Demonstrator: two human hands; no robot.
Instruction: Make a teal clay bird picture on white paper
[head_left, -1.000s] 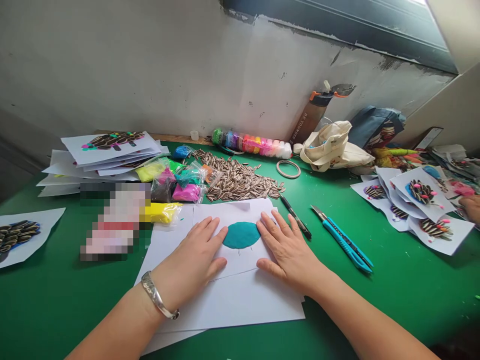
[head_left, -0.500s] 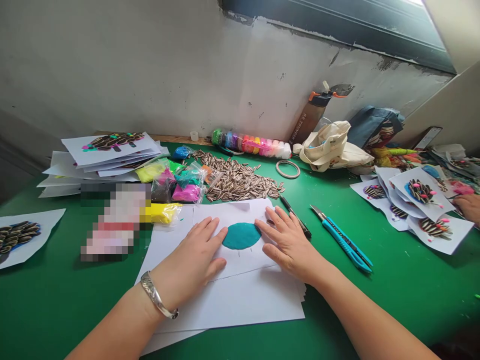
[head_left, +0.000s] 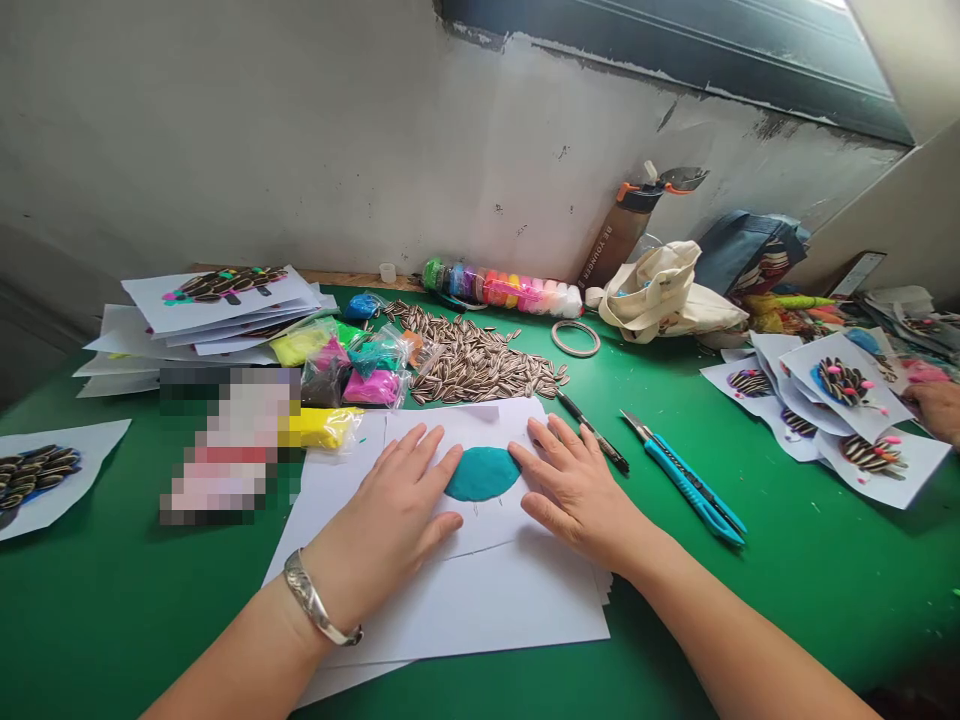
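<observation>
A flat teal oval of modelling clay (head_left: pixel 484 474) lies on a white paper sheet (head_left: pixel 465 535), with short drawn lines below it. My left hand (head_left: pixel 401 505) rests on the paper with fingers spread, its index fingertip touching the oval's left edge. On the other side, my right hand (head_left: pixel 574 485) lies flat with fingers apart, the index fingertip at the oval's right edge. Neither hand grips anything. A black pen (head_left: pixel 592 430) lies just beyond my right fingers, and a blue utility knife (head_left: pixel 686 480) sits to the right.
Behind the paper are a heap of striped sunflower seeds (head_left: pixel 480 355), bagged clay (head_left: pixel 375 385) and a tape roll (head_left: pixel 576 338). Seed pictures are stacked at left (head_left: pixel 217 300) and right (head_left: pixel 840 385). Another person's hand (head_left: pixel 937 408) is at the right edge.
My left hand has shifted slightly right along the oval's edge. My right hand has barely moved; both stay spread on the paper.
</observation>
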